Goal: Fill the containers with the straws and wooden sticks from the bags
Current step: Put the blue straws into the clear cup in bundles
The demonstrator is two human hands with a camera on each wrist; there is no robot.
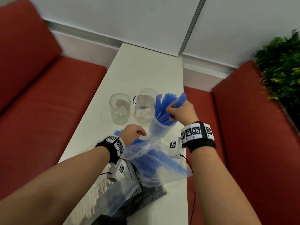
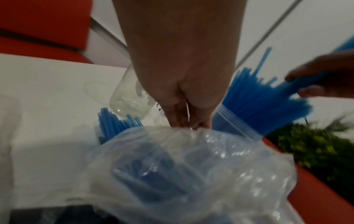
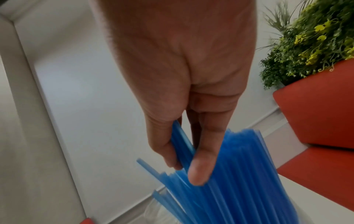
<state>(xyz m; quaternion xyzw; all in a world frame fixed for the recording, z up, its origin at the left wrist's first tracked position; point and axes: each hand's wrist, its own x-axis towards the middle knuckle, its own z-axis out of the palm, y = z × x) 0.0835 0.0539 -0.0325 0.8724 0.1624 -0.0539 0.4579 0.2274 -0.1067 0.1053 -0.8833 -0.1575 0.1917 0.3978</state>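
My right hand (image 1: 178,111) grips a bundle of blue straws (image 1: 167,103) whose lower ends stand in a clear plastic container (image 1: 158,129) near the table's right edge; thumb and fingers curl round the blue straws (image 3: 229,174). My left hand (image 1: 134,133) pinches the mouth of a clear zip bag (image 1: 155,156) that lies on the table with more blue straws inside. In the left wrist view my fingers (image 2: 184,118) close on the zip bag's (image 2: 191,166) rim. Two clear jars, a left jar (image 1: 120,108) and a right jar (image 1: 144,106), stand upright behind, with no straws in them.
A bag of black sticks or straws (image 1: 142,198) and a bag of pale ones (image 1: 97,192) lie at the near end of the narrow white table (image 1: 146,70). Red benches (image 1: 48,103) flank the table. A green plant (image 1: 282,70) stands at the right.
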